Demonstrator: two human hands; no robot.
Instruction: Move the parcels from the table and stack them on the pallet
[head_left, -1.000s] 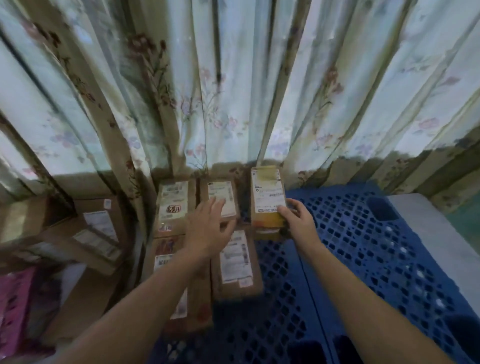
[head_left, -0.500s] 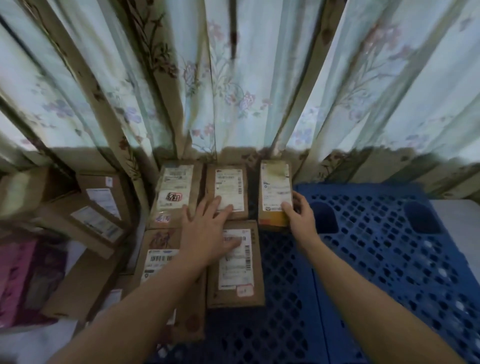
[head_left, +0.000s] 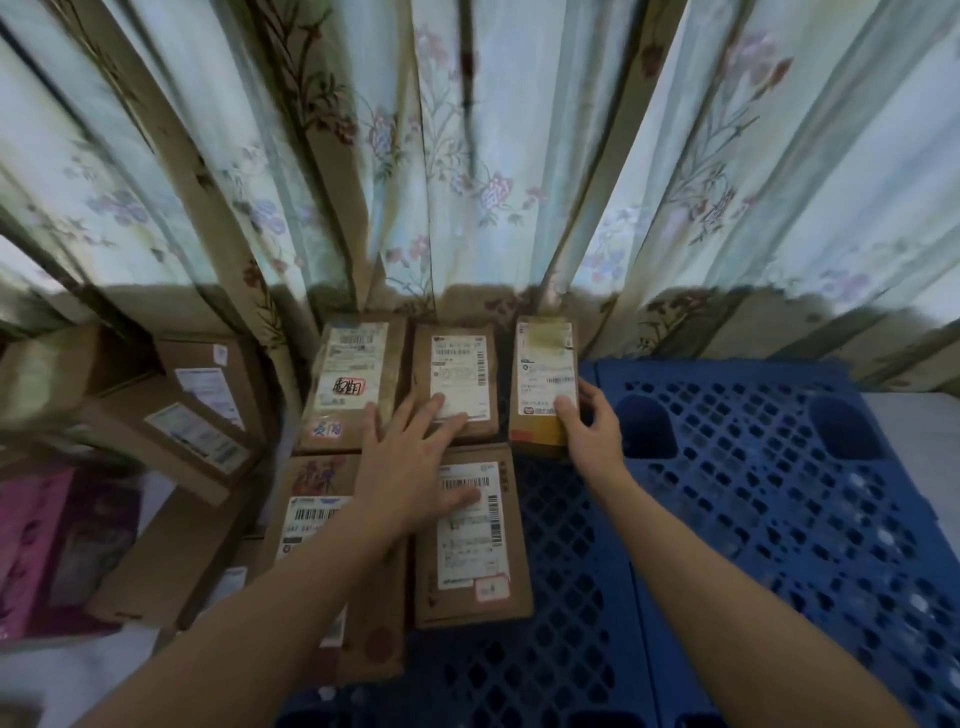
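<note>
Several brown labelled parcels lie flat on the blue plastic pallet (head_left: 753, 493) by the curtain. My right hand (head_left: 589, 428) grips the near right corner of a narrow yellow-bottomed parcel (head_left: 543, 374) at the back row's right end. My left hand (head_left: 410, 462) lies flat with spread fingers across the middle back parcel (head_left: 457, 374) and the front parcel (head_left: 472, 540). Further left sit a back-left parcel (head_left: 353, 374) with a red stamp and a long front-left parcel (head_left: 317, 499), partly under my forearm.
More cardboard boxes (head_left: 192, 415) are piled at the left, with a pink box (head_left: 47, 545) beside them. A floral curtain (head_left: 478, 156) hangs right behind the parcels. The pallet's right part shows bare blue grid; a grey surface (head_left: 919, 431) lies beyond its right edge.
The yellow-bottomed parcel came down from a raised tilt to lie on the pallet in the back row. My left hand lowered flat onto the parcels. The camera swung right.
</note>
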